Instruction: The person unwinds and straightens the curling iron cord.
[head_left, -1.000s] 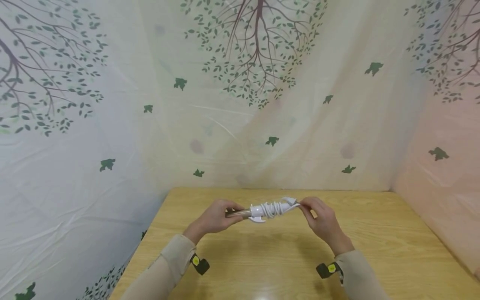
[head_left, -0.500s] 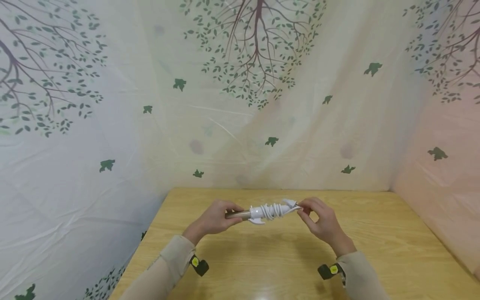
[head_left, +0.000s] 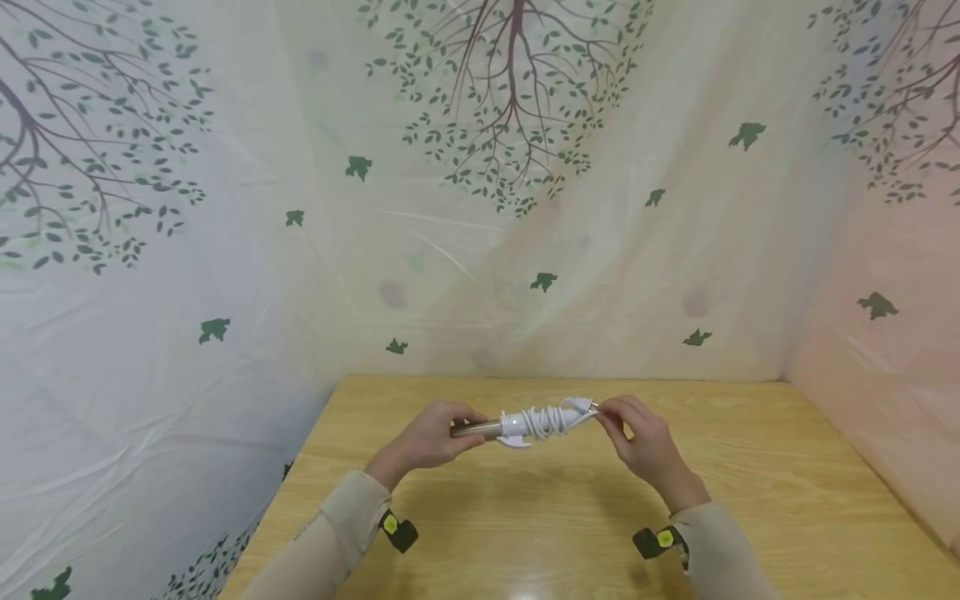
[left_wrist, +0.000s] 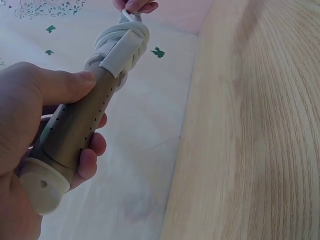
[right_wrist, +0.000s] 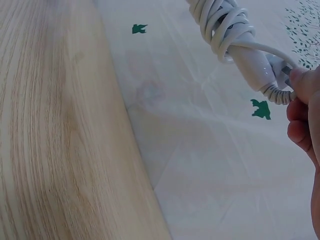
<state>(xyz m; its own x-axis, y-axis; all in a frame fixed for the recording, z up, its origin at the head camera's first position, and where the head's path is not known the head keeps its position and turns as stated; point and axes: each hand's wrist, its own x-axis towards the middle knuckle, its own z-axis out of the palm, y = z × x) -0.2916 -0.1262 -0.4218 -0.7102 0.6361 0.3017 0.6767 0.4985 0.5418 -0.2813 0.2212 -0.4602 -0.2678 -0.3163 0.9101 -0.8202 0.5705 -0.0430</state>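
Above the wooden table [head_left: 487, 521], the left hand [head_left: 429, 433] gripped the curling iron [head_left: 515, 424] by its barrel [left_wrist: 82, 125] while the right hand [head_left: 647, 435] pinched the loosely wound cord [head_left: 546, 421] near its plug [head_left: 577, 405], so a slackened pinch could have let it unravel.

Soft shadows and glare mark the table [head_left: 780, 475].

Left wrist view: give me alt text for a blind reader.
The left hand grips a metallic barrel with small holes; white cord winds around the handle beyond it. The right hand's fingers show at the top, a wood tabletop at right.
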